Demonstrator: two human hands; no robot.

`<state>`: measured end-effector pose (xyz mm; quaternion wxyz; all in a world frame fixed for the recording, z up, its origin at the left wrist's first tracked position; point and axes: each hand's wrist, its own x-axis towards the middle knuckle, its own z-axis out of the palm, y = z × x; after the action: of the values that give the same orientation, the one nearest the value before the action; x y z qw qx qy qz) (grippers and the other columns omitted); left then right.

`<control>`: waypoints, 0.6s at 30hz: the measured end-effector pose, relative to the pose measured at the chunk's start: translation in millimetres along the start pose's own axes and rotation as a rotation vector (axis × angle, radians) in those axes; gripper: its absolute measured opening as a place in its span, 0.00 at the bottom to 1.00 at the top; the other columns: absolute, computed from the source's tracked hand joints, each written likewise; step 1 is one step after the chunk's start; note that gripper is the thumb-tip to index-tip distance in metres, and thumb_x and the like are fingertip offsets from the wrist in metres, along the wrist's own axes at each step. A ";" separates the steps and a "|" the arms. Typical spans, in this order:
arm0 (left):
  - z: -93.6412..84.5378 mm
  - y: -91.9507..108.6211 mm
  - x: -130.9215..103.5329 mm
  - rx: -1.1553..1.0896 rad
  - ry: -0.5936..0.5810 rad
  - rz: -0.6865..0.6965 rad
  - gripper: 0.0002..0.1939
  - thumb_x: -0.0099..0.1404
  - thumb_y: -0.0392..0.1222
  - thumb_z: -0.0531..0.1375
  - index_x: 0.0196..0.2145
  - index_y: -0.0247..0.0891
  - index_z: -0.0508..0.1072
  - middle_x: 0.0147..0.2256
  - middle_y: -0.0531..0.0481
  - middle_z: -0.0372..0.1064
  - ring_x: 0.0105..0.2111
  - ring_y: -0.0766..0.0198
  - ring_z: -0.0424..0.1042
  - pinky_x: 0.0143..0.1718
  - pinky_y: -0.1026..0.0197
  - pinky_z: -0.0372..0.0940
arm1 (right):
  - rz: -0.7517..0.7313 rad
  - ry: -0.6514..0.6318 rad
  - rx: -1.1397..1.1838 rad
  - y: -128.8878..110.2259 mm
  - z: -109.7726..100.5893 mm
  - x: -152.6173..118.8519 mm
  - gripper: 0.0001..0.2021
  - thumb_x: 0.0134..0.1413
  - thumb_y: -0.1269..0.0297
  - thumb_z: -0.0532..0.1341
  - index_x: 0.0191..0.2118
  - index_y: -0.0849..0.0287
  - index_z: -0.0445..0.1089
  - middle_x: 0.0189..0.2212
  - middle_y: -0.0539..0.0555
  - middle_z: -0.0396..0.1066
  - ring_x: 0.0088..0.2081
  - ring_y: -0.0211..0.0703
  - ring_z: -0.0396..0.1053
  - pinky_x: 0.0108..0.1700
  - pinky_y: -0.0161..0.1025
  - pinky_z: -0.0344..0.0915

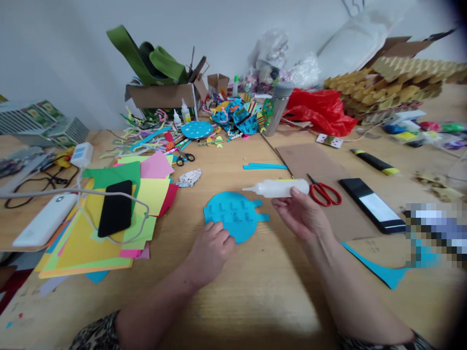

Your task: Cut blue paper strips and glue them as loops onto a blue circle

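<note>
My right hand [301, 211] is closed around a white squeeze glue bottle [280, 188], held level above the table with its thin nozzle pointing left. Below the nozzle lies a blue paper disc [237, 231] with rows of small raised flaps on its face. Two blue strips [262, 217] stick out from its right side. Over the disc's lower left edge rests my left hand [215, 250], its fingers bent and together, gripping or pressing that edge; the fingertips are partly hidden.
Red-handled scissors [326, 193], a phone [372, 204] and a cutter [375, 162] lie right, around brown cardboard [310, 158]. Coloured paper [105, 248] with a black phone [116, 209] and cable is left. A grey flask [279, 109] and a craft box [164, 97] stand behind.
</note>
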<state>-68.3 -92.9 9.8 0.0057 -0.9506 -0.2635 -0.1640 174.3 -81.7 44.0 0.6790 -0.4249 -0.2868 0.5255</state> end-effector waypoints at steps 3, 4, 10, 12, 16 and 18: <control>0.4 1.0 0.6 0.006 0.005 -0.013 0.08 0.66 0.35 0.57 0.30 0.38 0.73 0.26 0.49 0.66 0.32 0.57 0.63 0.32 0.55 0.57 | 0.032 0.006 -0.011 7.0 6.4 -3.8 0.14 0.40 0.54 0.70 0.30 0.52 0.67 0.28 0.49 0.70 0.25 0.37 0.63 0.22 0.34 0.57; 0.5 1.2 0.7 0.007 0.007 -0.021 0.08 0.66 0.35 0.57 0.29 0.37 0.73 0.26 0.49 0.67 0.32 0.57 0.63 0.32 0.55 0.57 | 0.033 0.012 -0.034 9.7 7.4 -4.4 0.13 0.43 0.52 0.68 0.30 0.52 0.66 0.27 0.49 0.70 0.25 0.38 0.64 0.21 0.35 0.56; -4.0 -6.8 0.8 -0.162 0.081 -0.103 0.10 0.66 0.45 0.59 0.32 0.37 0.75 0.27 0.48 0.70 0.34 0.57 0.66 0.36 0.55 0.62 | 0.001 0.053 -0.172 19.5 4.0 -3.3 0.17 0.48 0.43 0.61 0.30 0.52 0.64 0.25 0.51 0.69 0.22 0.39 0.63 0.20 0.37 0.57; -8.5 -13.6 1.1 -0.230 0.158 -0.203 0.11 0.67 0.46 0.57 0.35 0.37 0.75 0.29 0.47 0.72 0.34 0.58 0.67 0.38 0.55 0.63 | 0.014 0.077 -0.153 19.7 2.6 -2.4 0.18 0.47 0.43 0.62 0.31 0.53 0.64 0.27 0.51 0.70 0.22 0.39 0.64 0.20 0.37 0.57; -20.6 -26.4 1.9 -0.219 0.168 -0.367 0.13 0.68 0.43 0.55 0.28 0.37 0.73 0.27 0.48 0.71 0.32 0.59 0.67 0.36 0.56 0.62 | 0.045 0.114 -0.079 18.5 1.9 -1.7 0.16 0.46 0.47 0.65 0.32 0.53 0.64 0.28 0.52 0.72 0.25 0.41 0.69 0.18 0.35 0.58; -26.2 -30.5 1.9 -0.215 0.101 -0.413 0.15 0.66 0.46 0.58 0.23 0.38 0.70 0.24 0.49 0.68 0.31 0.59 0.66 0.34 0.57 0.61 | 0.048 0.125 -0.044 17.5 1.2 -1.5 0.15 0.45 0.49 0.66 0.32 0.53 0.65 0.30 0.53 0.73 0.29 0.44 0.71 0.19 0.35 0.59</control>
<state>-90.2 -68.2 32.9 -0.1160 -0.8623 -0.4328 -0.2361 164.7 -81.3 29.3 0.6734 -0.4784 -0.2450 0.5076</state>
